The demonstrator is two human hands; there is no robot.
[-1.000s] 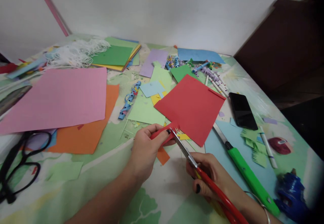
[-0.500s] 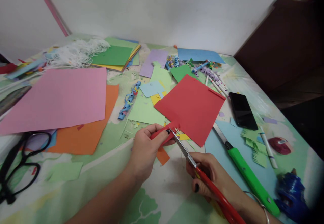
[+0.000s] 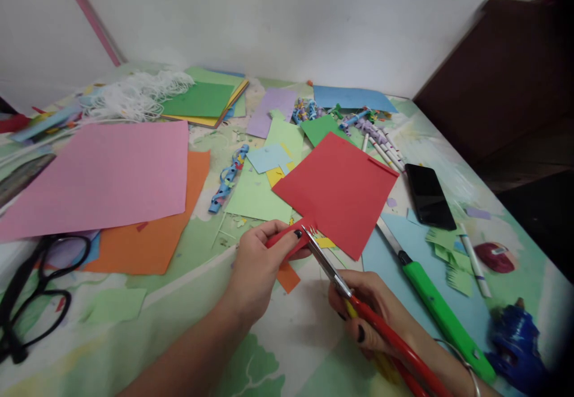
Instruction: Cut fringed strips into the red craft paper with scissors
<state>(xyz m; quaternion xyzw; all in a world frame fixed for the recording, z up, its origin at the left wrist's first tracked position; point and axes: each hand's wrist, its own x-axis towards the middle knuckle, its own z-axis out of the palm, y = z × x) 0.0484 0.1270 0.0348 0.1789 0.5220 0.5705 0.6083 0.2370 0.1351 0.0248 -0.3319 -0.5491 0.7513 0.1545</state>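
Between the thumb and fingers of my left hand (image 3: 264,265) is a small red paper strip (image 3: 287,237), its right end snipped into a fine fringe. My right hand (image 3: 372,307) is wrapped round red-handled scissors (image 3: 329,268), whose blade tips meet the strip beside my left thumb. Just beyond the strip lies a larger red paper sheet (image 3: 336,191). An orange paper scrap (image 3: 287,277) rests on the table under my left fingers. The far side of the strip is hidden by my thumb.
Right of my hands are a green-handled cutter (image 3: 443,319), a phone (image 3: 429,197), fringed green scraps (image 3: 451,253) and a blue object (image 3: 515,343). To the left lie pink paper (image 3: 103,176), orange paper (image 3: 147,244) and black glasses (image 3: 45,289). White string (image 3: 134,98) is heaped at the back.
My right thumb and the scissor handles have shifted slightly right and the handles look a little closer together. My left hand keeps the strip in nearly the same place.
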